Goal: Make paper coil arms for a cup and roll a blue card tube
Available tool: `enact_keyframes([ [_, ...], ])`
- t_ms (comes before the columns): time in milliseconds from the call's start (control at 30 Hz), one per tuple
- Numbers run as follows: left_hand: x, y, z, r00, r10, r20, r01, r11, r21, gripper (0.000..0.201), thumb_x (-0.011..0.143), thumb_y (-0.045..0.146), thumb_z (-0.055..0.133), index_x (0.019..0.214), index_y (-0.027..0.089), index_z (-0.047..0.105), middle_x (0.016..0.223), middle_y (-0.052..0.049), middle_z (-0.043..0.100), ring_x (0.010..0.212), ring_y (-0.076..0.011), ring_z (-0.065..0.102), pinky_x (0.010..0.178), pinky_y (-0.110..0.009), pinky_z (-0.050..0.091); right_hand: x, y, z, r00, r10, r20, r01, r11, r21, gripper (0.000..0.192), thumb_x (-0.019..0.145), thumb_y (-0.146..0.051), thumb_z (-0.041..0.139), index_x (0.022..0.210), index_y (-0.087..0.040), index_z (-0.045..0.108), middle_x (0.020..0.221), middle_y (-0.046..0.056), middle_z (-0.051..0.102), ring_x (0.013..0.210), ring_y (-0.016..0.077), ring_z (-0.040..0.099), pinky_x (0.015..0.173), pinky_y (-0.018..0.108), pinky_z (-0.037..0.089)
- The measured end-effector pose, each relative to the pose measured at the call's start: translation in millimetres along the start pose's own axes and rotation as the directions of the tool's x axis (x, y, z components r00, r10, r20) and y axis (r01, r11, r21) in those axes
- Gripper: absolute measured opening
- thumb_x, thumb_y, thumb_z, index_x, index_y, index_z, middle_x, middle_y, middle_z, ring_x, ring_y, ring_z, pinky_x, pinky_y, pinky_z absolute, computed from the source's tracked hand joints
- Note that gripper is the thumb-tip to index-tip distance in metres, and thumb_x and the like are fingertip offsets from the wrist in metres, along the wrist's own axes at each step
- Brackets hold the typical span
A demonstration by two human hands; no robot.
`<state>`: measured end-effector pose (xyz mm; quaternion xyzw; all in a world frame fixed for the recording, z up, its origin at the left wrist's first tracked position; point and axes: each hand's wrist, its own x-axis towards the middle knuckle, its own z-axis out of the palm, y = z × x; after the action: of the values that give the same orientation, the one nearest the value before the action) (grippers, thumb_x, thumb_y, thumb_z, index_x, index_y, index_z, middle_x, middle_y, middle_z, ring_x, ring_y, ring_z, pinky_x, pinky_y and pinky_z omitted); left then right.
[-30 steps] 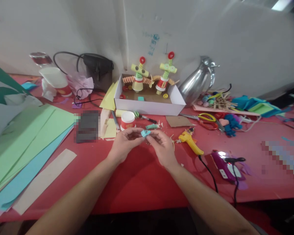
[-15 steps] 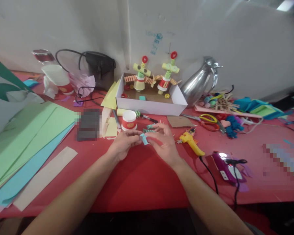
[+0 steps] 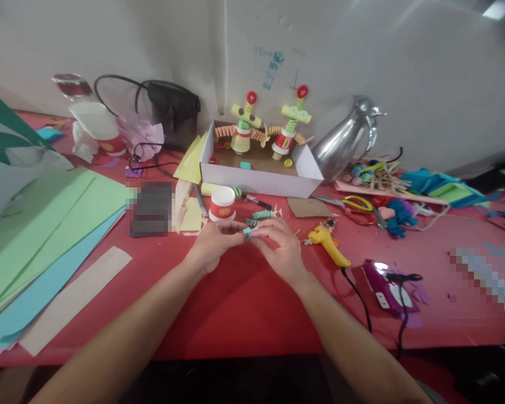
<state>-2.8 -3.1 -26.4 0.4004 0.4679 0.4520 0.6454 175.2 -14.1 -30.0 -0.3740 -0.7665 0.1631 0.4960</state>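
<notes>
The table (image 3: 244,303) is red. The folded paper (image 3: 249,230) between the hands is light blue. Sheets of paper (image 3: 46,224) are pale green and blue. The box (image 3: 256,182) is white, the glue gun (image 3: 326,244) yellow, the jug (image 3: 345,146) silver.

Left hand (image 3: 212,244) and right hand (image 3: 278,247) pinch a blue folded paper piece (image 3: 249,230) just before the red-banded cup (image 3: 222,203) on the red surface (image 3: 235,303).

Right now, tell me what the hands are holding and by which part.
Both hands, left hand and right hand, pinch a small light-blue folded paper strip between their fingertips, one at each end, above the red table.
</notes>
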Motion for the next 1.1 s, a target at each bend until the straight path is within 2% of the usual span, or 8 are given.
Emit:
enact_keyframes([
  [233,-2.9,1.5,1.9,0.998,0.045,0.035,-0.045,0.999,-0.011,0.028,0.060,0.021,0.081,0.086,0.015,0.074,0.080,-0.003,0.072,0.076,-0.0135,0.064,0.078,-0.028,0.047,-1.7,-5.7,3.1,0.982,0.189,-0.025,-0.183,0.971,0.156,0.005,0.086,-0.019,0.069,0.087,-0.024,0.068,0.086,0.001,0.067,0.081,0.0166,0.062,0.076,0.033,0.051],
  [367,-3.4,0.2,1.5,0.996,0.080,0.047,-0.082,0.996,0.036,0.028,0.064,0.021,0.080,0.091,0.016,0.074,0.081,-0.003,0.072,0.076,-0.0132,0.063,0.076,-0.028,0.048,-3.4,-3.2,4.8,0.946,0.323,0.011,-0.312,0.903,0.294,0.005,0.084,-0.023,0.071,0.087,-0.024,0.067,0.085,0.001,0.067,0.080,0.0164,0.063,0.075,0.033,0.051],
  [633,-4.1,1.0,1.5,0.992,0.110,0.069,-0.114,0.992,0.060,0.029,0.065,0.021,0.079,0.093,0.016,0.074,0.085,-0.004,0.073,0.079,-0.0145,0.064,0.076,-0.028,0.049,-1.5,-7.4,6.8,0.874,0.484,0.043,-0.451,0.776,0.441,0.010,0.076,-0.025,0.076,0.080,-0.023,0.067,0.078,-0.001,0.066,0.075,0.0155,0.062,0.073,0.031,0.051],
  [867,-5.6,0.9,2.1,0.987,0.127,0.093,-0.133,0.989,0.058,0.032,0.066,0.021,0.079,0.097,0.017,0.074,0.090,-0.005,0.075,0.086,-0.0167,0.067,0.082,-0.030,0.051,-1.3,-10.0,7.5,0.833,0.550,0.051,-0.498,0.707,0.503,0.013,0.074,-0.028,0.077,0.079,-0.023,0.066,0.077,-0.002,0.065,0.073,0.0147,0.062,0.073,0.031,0.051],
  [1100,-3.2,-2.5,1.6,0.981,0.158,0.115,-0.164,0.986,0.043,0.037,0.064,0.027,0.085,0.098,0.017,0.073,0.088,-0.004,0.074,0.084,-0.0171,0.067,0.082,-0.033,0.054,-2.5,-9.5,9.6,0.817,0.572,0.069,-0.500,0.644,0.579,0.016,0.075,-0.029,0.078,0.081,-0.023,0.065,0.078,-0.002,0.065,0.075,0.0141,0.061,0.073,0.030,0.051],
])
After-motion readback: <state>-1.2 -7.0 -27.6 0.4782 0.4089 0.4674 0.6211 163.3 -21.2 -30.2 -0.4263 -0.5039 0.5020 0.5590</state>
